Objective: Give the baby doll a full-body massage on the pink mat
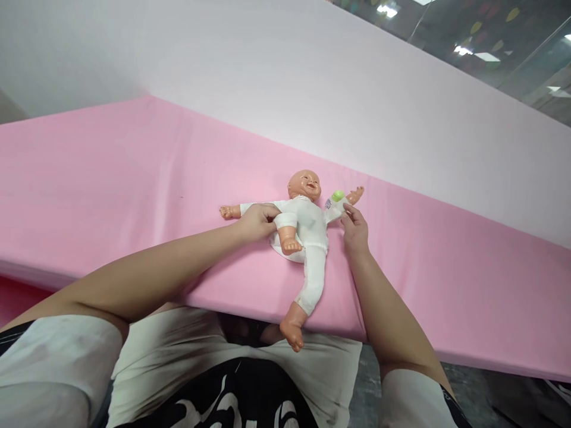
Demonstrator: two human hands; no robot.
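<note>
A baby doll (pixel 312 229) with a hard head and a white cloth body lies face up on the pink padded surface, its head away from me. My left hand (pixel 259 222) is closed around the doll's leg at the left, which is bent up with its foot over the hip. The other leg (pixel 315 273) hangs down to the front edge. By the doll's arm on the right is a small white packet with a green lid (pixel 338 195). My right hand (pixel 355 227) pinches at the white material there; the fingertips partly hide what they grip.
The pink padded surface (pixel 446 279) runs across the view, with its front edge close to my body. Behind it rises a white wall (pixel 312 107), with a glass panel (pixel 468 47) above on the right. Dark floor (pixel 375 386) shows at lower right.
</note>
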